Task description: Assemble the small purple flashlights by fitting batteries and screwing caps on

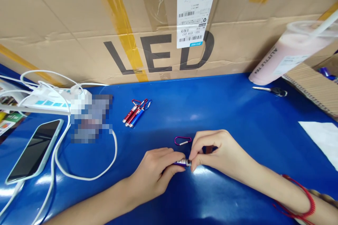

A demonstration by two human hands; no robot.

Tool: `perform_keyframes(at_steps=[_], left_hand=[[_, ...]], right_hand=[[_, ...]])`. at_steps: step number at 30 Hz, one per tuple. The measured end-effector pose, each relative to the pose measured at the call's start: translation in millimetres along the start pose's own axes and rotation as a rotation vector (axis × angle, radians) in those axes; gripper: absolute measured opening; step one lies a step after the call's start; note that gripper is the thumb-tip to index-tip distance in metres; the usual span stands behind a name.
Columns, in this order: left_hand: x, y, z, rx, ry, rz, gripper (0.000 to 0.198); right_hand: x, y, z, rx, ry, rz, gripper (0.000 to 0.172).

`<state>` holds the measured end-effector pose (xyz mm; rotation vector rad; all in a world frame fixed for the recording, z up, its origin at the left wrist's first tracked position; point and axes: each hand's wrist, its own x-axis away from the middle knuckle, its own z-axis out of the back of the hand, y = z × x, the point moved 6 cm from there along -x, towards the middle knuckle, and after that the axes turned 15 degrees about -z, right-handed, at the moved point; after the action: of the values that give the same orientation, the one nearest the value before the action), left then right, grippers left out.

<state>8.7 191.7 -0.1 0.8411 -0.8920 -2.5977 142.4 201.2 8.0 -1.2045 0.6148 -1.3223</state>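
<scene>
Wrist cord: a red braided cord (pixel 307 200) circled the right wrist, the end of that arm nearest the viewer.
Left hand: the left hand (pixel 158 170) grasped the small tube (pixel 180 162), thumb below and curled fingers above.
Right hand: the right hand (pixel 213 149) pinched the tube's silvery end between thumb and forefinger.
Tube: purple-blue with a white label, it lay level between the two hands, partly covered by the left fingers.
Carabiner: a purple carabiner (pixel 182 141) lay just beyond the tube; whether the two were joined could not be told.
Phone: a phone (pixel 35 151) in a pale case lay well to the left of the left hand, screen up.
Cable: a white cable (pixel 115 147) looped between the phone and the left hand.
Paper: a white sheet (pixel 322 142) lay to the right of the right hand.
Keychain lights: two red and one blue pen-like pieces (pixel 134 114) lay side by side, beyond the left hand.
Key: a key (pixel 266 90) with a dark head lay beyond the right hand, to its right.
Power strip: a white power strip (pixel 49 102) sat far left, beyond the phone.
Cup: a pink drink cup (pixel 283 54) stood behind the key.
Carton: a large cardboard box (pixel 87 49) marked LED rose farthest from the hands.
</scene>
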Motion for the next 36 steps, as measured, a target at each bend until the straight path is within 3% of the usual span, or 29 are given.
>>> perform_keyframes(at_steps=[6, 13, 24, 29, 33, 36], left_hand=[[1, -1, 0.8, -0.053, 0.023, -0.012, 0.027], [1, 3, 4.2, -0.168, 0.051, -0.031, 0.026], [1, 1, 5.7, -0.086, 0.055, 0.008, 0.023], [3, -1, 8.1, 0.013, 0.12, 0.07, 0.019], [4, -4, 7.1, 0.024, 0.105, 0.094, 0.02], [3, -4, 4.7, -0.02, 0.071, 0.083, 0.023]], right_hand=[[-4, 3, -1, -0.047, 0.011, -0.062, 0.022], [-4, 21, -11, -0.222, -0.113, -0.387, 0.019], [-4, 27, -16, -0.302, -0.245, -0.47, 0.021], [-5, 30, -20, -0.3, -0.268, -0.452, 0.027], [-4, 32, -21, -0.287, -0.285, -0.425, 0.029], [-2, 30, -24, -0.236, -0.391, -0.399, 0.027]])
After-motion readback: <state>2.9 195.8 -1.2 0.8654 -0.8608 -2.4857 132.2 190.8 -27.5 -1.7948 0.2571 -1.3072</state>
